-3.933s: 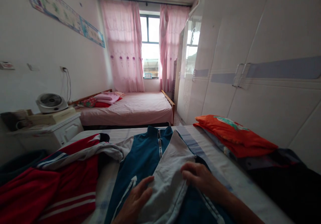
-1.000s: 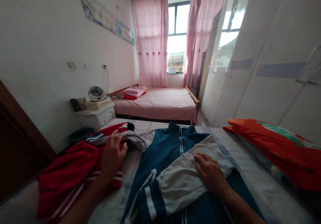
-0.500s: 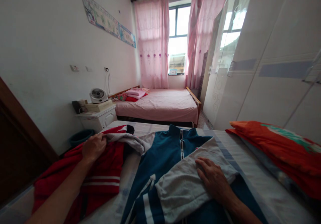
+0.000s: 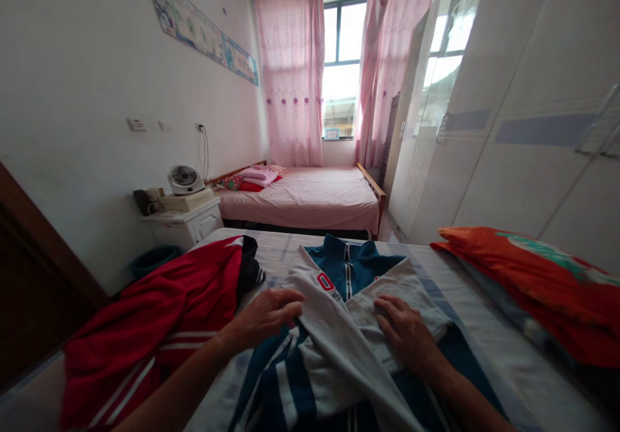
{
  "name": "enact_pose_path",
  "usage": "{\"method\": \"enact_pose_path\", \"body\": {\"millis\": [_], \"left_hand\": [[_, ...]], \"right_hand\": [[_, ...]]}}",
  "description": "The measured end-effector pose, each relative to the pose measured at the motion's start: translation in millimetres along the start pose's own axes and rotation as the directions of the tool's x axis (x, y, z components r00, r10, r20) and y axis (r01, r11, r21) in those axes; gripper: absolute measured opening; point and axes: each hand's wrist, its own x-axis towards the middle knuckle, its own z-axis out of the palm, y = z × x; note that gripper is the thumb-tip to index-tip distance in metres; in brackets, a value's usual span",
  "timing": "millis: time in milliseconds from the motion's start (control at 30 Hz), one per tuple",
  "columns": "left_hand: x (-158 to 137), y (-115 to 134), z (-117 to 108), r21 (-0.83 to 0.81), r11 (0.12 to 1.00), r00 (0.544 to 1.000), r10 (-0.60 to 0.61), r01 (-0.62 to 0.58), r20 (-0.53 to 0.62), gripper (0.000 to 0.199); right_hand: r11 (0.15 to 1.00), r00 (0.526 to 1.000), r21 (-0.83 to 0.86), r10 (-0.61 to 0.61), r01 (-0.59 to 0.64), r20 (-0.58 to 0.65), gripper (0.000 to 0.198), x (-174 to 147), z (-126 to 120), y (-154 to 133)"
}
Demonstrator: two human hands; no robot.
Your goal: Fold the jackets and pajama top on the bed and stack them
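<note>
A teal and pale grey zip-up jacket [image 4: 317,261] lies front up on the bed close to me, its collar pointing away. Both grey sleeves cross over its front, and red lettering shows on the upper one. My left hand [image 4: 266,319] is at the outer edge of that upper sleeve, fingers loosely bent and apart, with no cloth visibly gripped. On the other sleeve [image 4: 416,293], my right hand [image 4: 407,332] rests open with its fingers spread. To the left of the jacket lies a red garment [image 4: 194,296] with white stripes.
An orange garment [image 4: 527,277] tops a pile at the right. Beyond the near bed's sheet [image 4: 276,241] stands another bed [image 4: 310,203] with pink bedding. A nightstand [image 4: 194,222] carries a small fan [image 4: 185,179]. White wardrobes [image 4: 484,180] line the right side.
My left hand has brought the sleeve from over the red garment rightward across the jacket front, and its grip has loosened. My right hand stays on the other sleeve. The view has shifted slightly.
</note>
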Motion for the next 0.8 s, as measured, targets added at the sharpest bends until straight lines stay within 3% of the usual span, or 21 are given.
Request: {"method": "enact_pose_path", "body": {"millis": [67, 133, 233, 333, 400, 467, 533, 600, 700, 767, 800], "left_hand": [[5.4, -24.3, 1.2, 0.147, 0.989, 0.987, 0.012, 0.012, -0.163, 0.039], [6.8, -42.3, -2.8, 0.196, 0.980, 0.969, 0.017, 0.032, -0.246, 0.038], [2.7, -54.3, -7.7, 0.135, 0.988, 0.969, -0.034, 0.068, -0.243, 0.040], [0.0, -58.6, -3.7, 0.163, 0.985, 0.964, -0.013, 0.058, -0.264, 0.036], [3.2, -60.8, 3.4, 0.292, 0.956, 0.949, 0.075, 0.019, -0.307, 0.034], [11.3, -62.0, 11.6, 0.499, 0.866, 0.934, 0.195, -0.021, -0.299, 0.041], [23.0, -61.5, 18.2, 0.666, 0.744, 0.929, 0.278, -0.048, -0.243, 0.047], [35.4, -60.7, 21.7, 0.741, 0.670, 0.934, 0.292, -0.045, -0.207, 0.038], [47.3, -62.9, 21.3, 0.758, 0.652, 0.937, 0.257, 0.012, -0.236, 0.026], [47.6, -67.8, 18.6, 0.764, 0.644, 0.935, 0.242, 0.045, -0.259, 0.029], [45.7, -70.9, 16.8, 0.764, 0.643, 0.934, 0.240, 0.050, -0.263, 0.029]], "right_hand": [[0.998, 1.000, 0.052, 0.024, -0.023, -0.010, 0.033, -4.3, -11.8, -9.5], [0.995, 0.999, 0.078, 0.053, -0.054, 0.012, 0.033, -15.9, -27.1, -20.6], [0.994, 0.991, 0.048, 0.088, -0.093, 0.104, 0.032, -46.1, -46.5, -32.3], [0.997, 0.976, 0.009, 0.079, -0.083, 0.204, 0.038, -78.1, -50.4, -33.2], [0.998, 0.963, -0.006, 0.068, -0.069, 0.262, 0.031, -90.4, -46.4, -30.7], [0.999, 0.958, 0.000, 0.036, -0.037, 0.285, 0.018, -92.0, -44.3, -30.3], [0.999, 0.979, -0.010, -0.035, 0.038, 0.203, 0.021, -85.1, -49.9, -34.7], [0.984, 0.989, -0.101, -0.143, 0.146, 0.032, 0.021, -75.4, -63.5, -43.1], [0.921, 0.933, -0.299, -0.312, 0.250, -0.179, 0.017, -69.5, -83.1, -53.4], [0.891, 0.919, -0.331, -0.370, 0.310, -0.136, 0.019, -75.3, -83.3, -52.1], [0.889, 0.924, -0.299, -0.378, 0.347, -0.052, 0.019, -80.5, -78.7, -48.2]]}}
